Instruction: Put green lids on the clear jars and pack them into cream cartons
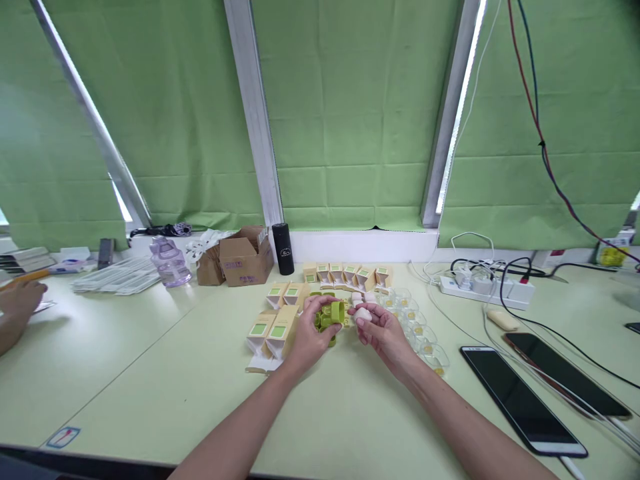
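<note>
My left hand (311,337) is wrapped round a green plastic piece (331,315), its round opening turned toward my right hand. Between the fingers of my right hand (383,331) is a small pale pink piece (363,315), close to that opening but apart from it. More green pieces lie partly hidden behind my left hand. Two pale pink pieces (369,297) sit just beyond my right fingers. Small cream boxes with green labels (260,329) stand left of my left hand, and a row of them (350,275) is behind. Clear plastic cups (419,330) with yellow spots lie to the right.
Two phones (523,397) (565,370) with cables lie at the right, below a white power strip (487,291). A cardboard box (246,257), black cylinder (283,249) and purple bottle (170,262) stand at the back. Another person's hand (19,313) is at far left.
</note>
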